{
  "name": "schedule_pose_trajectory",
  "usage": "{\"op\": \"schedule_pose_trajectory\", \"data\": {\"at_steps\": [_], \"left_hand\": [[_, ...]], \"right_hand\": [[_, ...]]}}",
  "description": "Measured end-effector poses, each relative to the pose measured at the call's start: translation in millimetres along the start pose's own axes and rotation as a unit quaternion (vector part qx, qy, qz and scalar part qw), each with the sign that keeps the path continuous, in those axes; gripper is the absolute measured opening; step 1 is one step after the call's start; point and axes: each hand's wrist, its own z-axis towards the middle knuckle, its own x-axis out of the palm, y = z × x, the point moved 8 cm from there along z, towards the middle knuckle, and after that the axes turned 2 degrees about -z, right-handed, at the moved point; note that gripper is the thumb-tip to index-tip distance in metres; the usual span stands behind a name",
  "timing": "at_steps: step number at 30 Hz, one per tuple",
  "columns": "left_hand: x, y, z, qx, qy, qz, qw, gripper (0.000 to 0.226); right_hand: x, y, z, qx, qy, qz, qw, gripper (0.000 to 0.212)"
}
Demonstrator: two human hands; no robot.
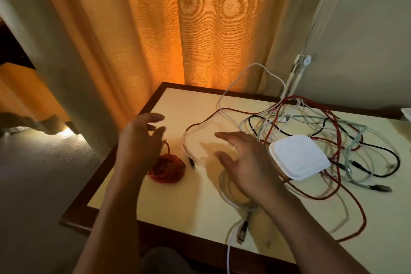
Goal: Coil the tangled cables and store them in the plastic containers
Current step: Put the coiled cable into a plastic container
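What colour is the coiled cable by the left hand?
The coiled cable is red, head view.

Orange curtain (pixel 200 29) behind cream table (pixel 178 207), grey carpet (pixel 44 173), perhaps a blind wand (pixel 296 77).

Table top (pixel 189 207): smooth, laminate-like face with a faint sheen. Its edge frame (pixel 104 179): dark wood, lightly polished. Curtain (pixel 200 29): woven cloth, fine ribbed weave, matt. Clear container (pixel 200 138): transparent plastic, glossy, glints along the walls. White lid (pixel 299 157): opaque plastic, smooth, nearly matt. Red coil (pixel 166 168): jacket looks matt and slightly rough. Tangled cables (pixel 311 122): smooth plastic sheaths. Plug (pixel 243 228): metallic shell. Carpet (pixel 44 173): coarse, nubbly pile.
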Motion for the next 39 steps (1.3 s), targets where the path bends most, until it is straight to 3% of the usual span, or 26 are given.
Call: {"op": "schedule_pose_trajectory", "data": {"at_steps": [3,6,9,12,15,18,22,26,39], "left_hand": [[-6,31,3,-0.07,0.047,0.021,0.996,0.035],[10,49,-6,-0.106,0.137,0.056,0.983,0.041],[14,48,-7,-0.121,0.138,0.05,0.982,0.036],[3,45,-7,-0.125,0.099,0.058,0.985,0.018],[-12,55,-10,-0.152,0.077,0.093,0.981,0.027],[-12,70,-16,-0.23,0.124,0.078,0.962,0.036],[9,80,-35,-0.321,0.227,0.014,0.919,0.032],[23,85,-39,-0.324,0.238,-0.053,0.914,0.032],[-2,50,-31,-0.281,0.245,-0.095,0.923,0.024]], "right_hand": [[39,15,16,-0.025,0.104,-0.09,0.99,0.048],[55,13,20,-0.036,0.146,-0.143,0.978,0.031],[51,6,14,-0.024,0.159,-0.174,0.972,0.02],[42,5,8,-0.021,0.155,-0.182,0.971,0.021],[31,24,11,-0.035,0.108,-0.141,0.984,0.031],[38,54,21,-0.073,0.092,-0.121,0.986,0.035],[72,79,33,-0.129,0.162,-0.166,0.964,0.042],[96,84,27,-0.185,0.197,-0.25,0.93,0.036],[71,75,16,-0.178,0.091,-0.158,0.967,0.034]]}}
